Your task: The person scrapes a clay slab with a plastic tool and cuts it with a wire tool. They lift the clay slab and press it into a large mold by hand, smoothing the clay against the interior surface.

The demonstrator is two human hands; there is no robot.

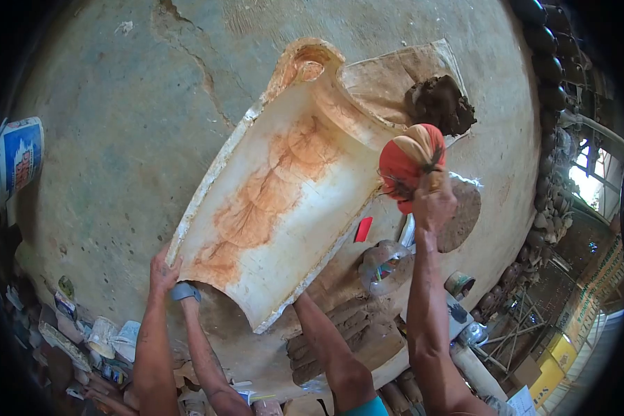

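Note:
A large curved mold (277, 201) lies tilted across the middle, its pale hollow inside facing up and marked with a band of reddish-brown powder. My left hand (164, 270) is closed around its lower left edge. Beyond the mold's right edge, my right hand (435, 208) grips the tied neck of a red and tan cloth bundle (412, 163). Two bare limbs that look like legs, one with a grey-blue band (186, 291), pass beneath the near end; their ends are hidden.
Dark clay (440, 105) rests on a cloth sheet (374, 80) behind the bundle. A blue-white bucket (19, 159) stands far left. Nearer are a red strip (363, 229), a plastic bag (385, 267) and clay slabs (340, 340). Dark round pots (548, 69) line the right side.

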